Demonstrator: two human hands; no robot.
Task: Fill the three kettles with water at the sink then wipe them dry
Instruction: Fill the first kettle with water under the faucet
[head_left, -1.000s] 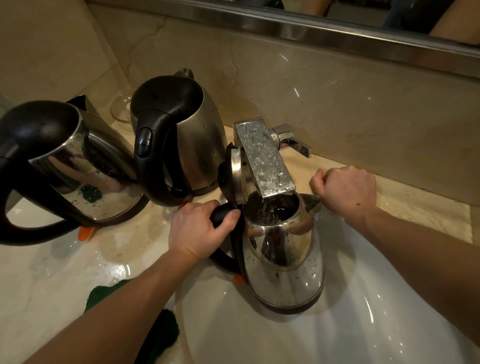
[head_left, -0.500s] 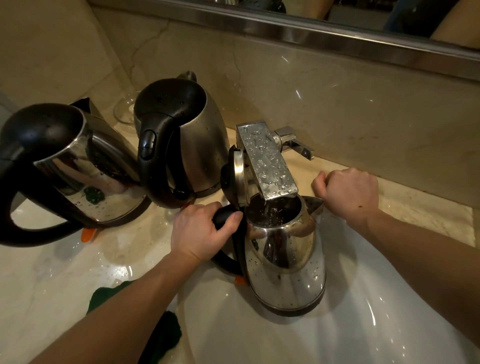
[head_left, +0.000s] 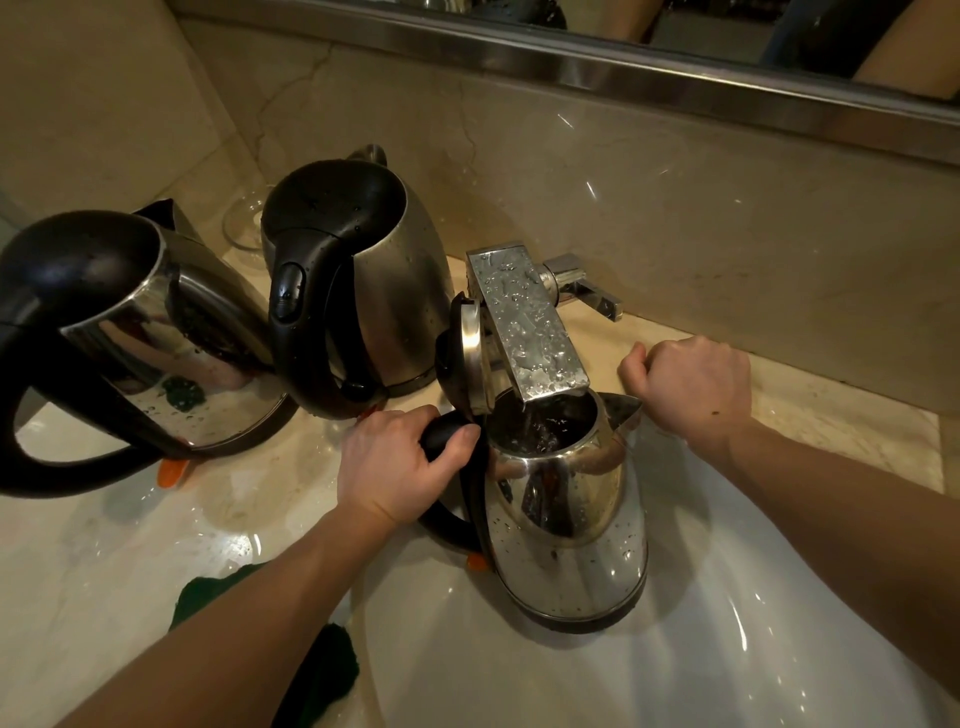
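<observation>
Head view, change: almost nothing has moved in the last second. The left hand (head_left: 400, 462) still wraps the handle (head_left: 447, 431) and the filling kettle (head_left: 566, 525) stays under the faucet (head_left: 524, 322).
Meaning: in my judgement filling is still under way on this kettle, and wiping has not begun.
Left grip: fingers and thumb closed round the top of the black handle, holding the kettle upright.
Right hand (head_left: 691, 387): curled in a fist just beyond the spout, across the kettle from the grip. Nothing is seen in it.
Filling kettle, contents: its lid (head_left: 470, 358) stands open just above the grip. A thin stream falls into dark, churning water, and I cannot tell the level.
Middle kettle (head_left: 384, 291): just beyond the grip, lid shut, contents hidden.
Far kettle (head_left: 145, 332): well left of the grip, lid shut, contents hidden.
Sink (head_left: 675, 649): below and right of the grip. Whether the kettle's base touches it I cannot tell.
Green cloth (head_left: 332, 670): nearer than the grip, under the left forearm.
</observation>
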